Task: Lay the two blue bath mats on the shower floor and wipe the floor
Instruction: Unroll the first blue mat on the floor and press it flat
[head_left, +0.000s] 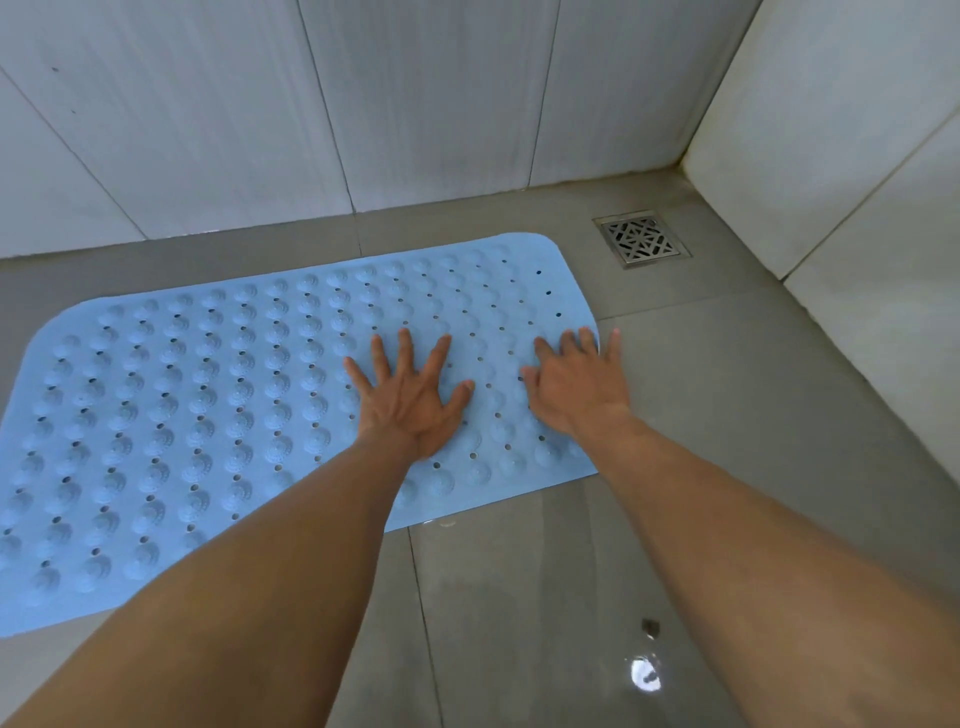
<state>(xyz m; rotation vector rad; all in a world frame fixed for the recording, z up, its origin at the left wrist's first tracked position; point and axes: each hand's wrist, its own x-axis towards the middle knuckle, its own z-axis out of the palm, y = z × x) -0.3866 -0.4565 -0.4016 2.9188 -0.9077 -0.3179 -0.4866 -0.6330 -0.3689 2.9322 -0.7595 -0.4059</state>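
One blue bath mat (208, 395) is laid flat on the grey tiled shower floor (727, 389), its long side running roughly parallel to the back wall (260, 104) and a strip of bare floor left between the two. Its surface is covered with rows of raised round bumps and small holes, and its corners are rounded.

The right part of the mat is pressed down by both hands, palms down. The left hand (410, 400) is placed flat with all fingers straight and spread wide apart. The right hand (576, 384) is laid flat at the mat's right edge, fingers straight and held closer together, with the little finger reaching past the edge over the floor. Nothing is gripped by either hand. Both bare forearms are stretched out from the lower edge of the view.

A square metal drain (641, 240) with a patterned grate is set in the floor near the mat's far right corner, close to the side wall (857, 156). Nearer the person, a wet, shiny patch (645, 674) is seen on the floor, with a small dark speck (650, 627) just beyond it.
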